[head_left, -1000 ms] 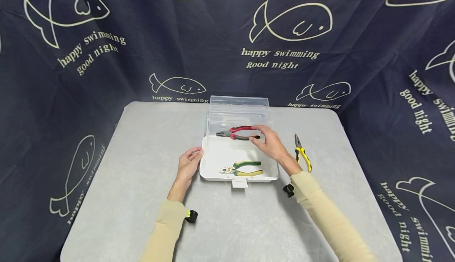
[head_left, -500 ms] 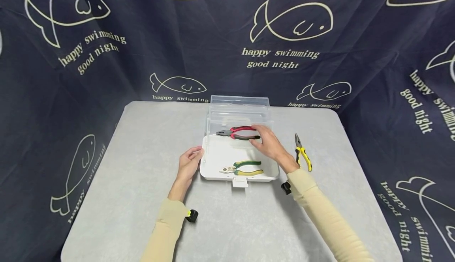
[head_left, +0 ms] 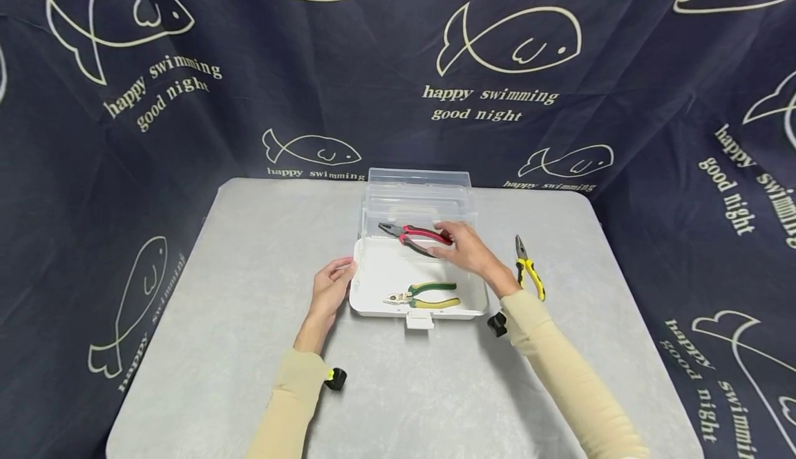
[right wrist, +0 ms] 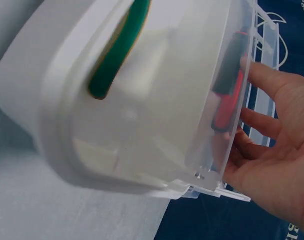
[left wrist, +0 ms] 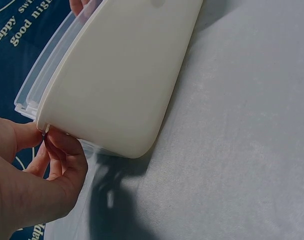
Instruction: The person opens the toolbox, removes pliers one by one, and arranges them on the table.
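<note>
A white plastic toolbox [head_left: 379, 265] lies with its clear lid [head_left: 419, 179] raised at the back. My left hand [head_left: 329, 286] pinches its left rim; in the left wrist view, thumb and curled forefinger meet at the box corner [left wrist: 49, 117]. Red-and-black combination pliers [head_left: 410, 231] are in my right hand [head_left: 466, 246], fingers and thumb about the handles, jaws toward the left, at the back of the box. Clear plastic partly covers these handles [right wrist: 227, 107] in the right wrist view. Green-and-yellow combination pliers [head_left: 429, 294] rest inside the box near its front.
Yellow-and-black long-nose pliers [head_left: 528, 269] lie on the grey table [head_left: 249, 321] right of the box, close to my right forearm. The front latch [head_left: 419, 320] hangs unfastened. A dark fish-print cloth [head_left: 398, 65] hangs behind the table.
The red-and-black pliers have tilted, handles lower toward the front and jaws slightly higher. My right hand has shifted a little left and forward. My left hand stays on the rim.
</note>
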Available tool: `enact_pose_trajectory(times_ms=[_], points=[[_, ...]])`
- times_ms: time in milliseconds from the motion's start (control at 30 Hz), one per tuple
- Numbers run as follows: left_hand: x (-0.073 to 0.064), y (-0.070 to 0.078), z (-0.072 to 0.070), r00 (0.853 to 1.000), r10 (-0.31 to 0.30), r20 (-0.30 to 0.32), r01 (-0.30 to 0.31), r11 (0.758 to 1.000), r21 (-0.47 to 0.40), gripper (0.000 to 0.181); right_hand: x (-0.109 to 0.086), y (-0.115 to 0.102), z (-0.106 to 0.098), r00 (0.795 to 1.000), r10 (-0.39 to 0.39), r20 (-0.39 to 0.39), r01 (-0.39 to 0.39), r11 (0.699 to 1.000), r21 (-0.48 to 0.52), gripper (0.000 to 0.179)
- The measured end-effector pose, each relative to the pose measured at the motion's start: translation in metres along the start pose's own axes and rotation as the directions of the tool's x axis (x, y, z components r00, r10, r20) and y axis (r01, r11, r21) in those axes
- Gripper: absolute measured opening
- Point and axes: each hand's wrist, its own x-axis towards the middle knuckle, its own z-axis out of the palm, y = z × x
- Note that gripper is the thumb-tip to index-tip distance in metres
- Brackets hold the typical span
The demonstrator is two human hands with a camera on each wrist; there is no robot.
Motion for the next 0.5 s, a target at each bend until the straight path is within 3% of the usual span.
enact_pose_trajectory(times_ms=[167,333,500], points=[[0.0,0.001,0.0,1.0,0.004,0.004,-0.004,1.0,0.004,0.033,0.007,-0.002,-0.001,0.998,0.003,0.067,-0.003,1.0,0.005,0.051],[-0.001,0.001,0.0,1.0,0.0,0.003,0.0,1.0,0.013,0.034,0.013,-0.008,-0.003,0.989,0.076,0.128,-0.077,0.997,0.003,0.051],[-0.002,0.001,0.0,1.0,0.004,0.003,-0.004,1.0,0.0,0.033,0.015,-0.013,-0.004,0.988,0.106,0.11,-0.11,0.993,0.035,0.043]])
